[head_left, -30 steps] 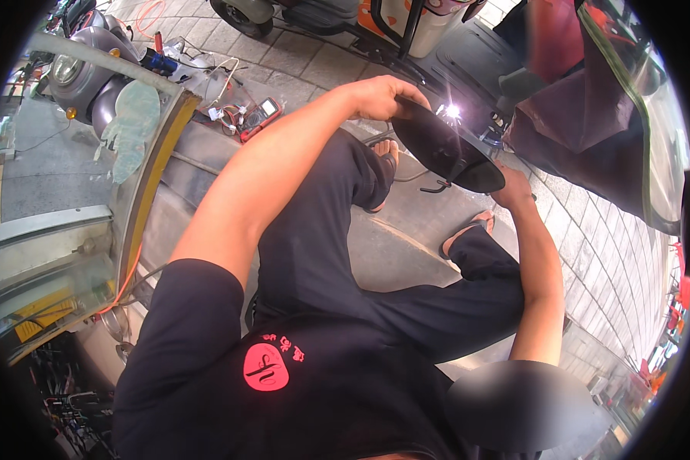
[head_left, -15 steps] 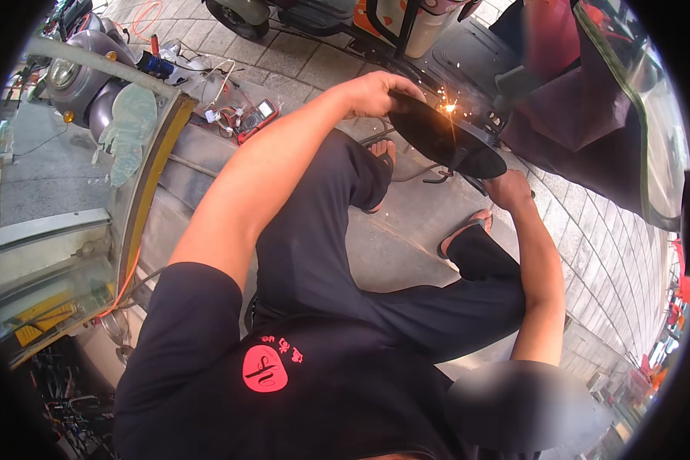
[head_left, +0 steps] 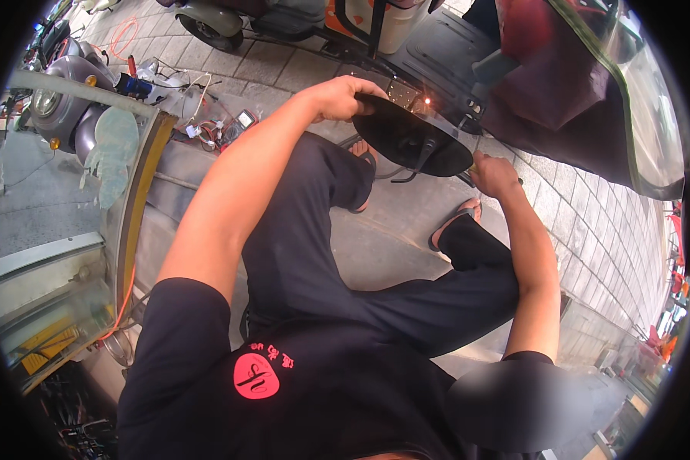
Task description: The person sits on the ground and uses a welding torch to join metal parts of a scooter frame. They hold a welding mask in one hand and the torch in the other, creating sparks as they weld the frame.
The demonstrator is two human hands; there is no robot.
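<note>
My left hand (head_left: 335,98) is closed on the upper left edge of a black welding shield (head_left: 445,149). The shield is tilted, its inner side with a handle facing me. Across from it, my right hand (head_left: 495,176) is wrapped round a dark handle that looks like a welding electrode holder; the shield and my fingers hide most of it. Just beyond the shield, a small orange glow (head_left: 427,101) with a few sparks sits by the lower frame of a three-wheeled vehicle (head_left: 437,57).
A dark red cover (head_left: 552,107) with a clear panel hangs at the right. To my left stand a glass-sided cabinet (head_left: 142,199) and a grey scooter (head_left: 65,92). A red multimeter (head_left: 238,126) lies among wires near my left forearm. My sandalled feet rest on the ground below the shield.
The bright burst of sparks has shrunk to a small orange glow. The shield has tilted so more of its inner side and handle shows. The whole view has shifted slightly.
</note>
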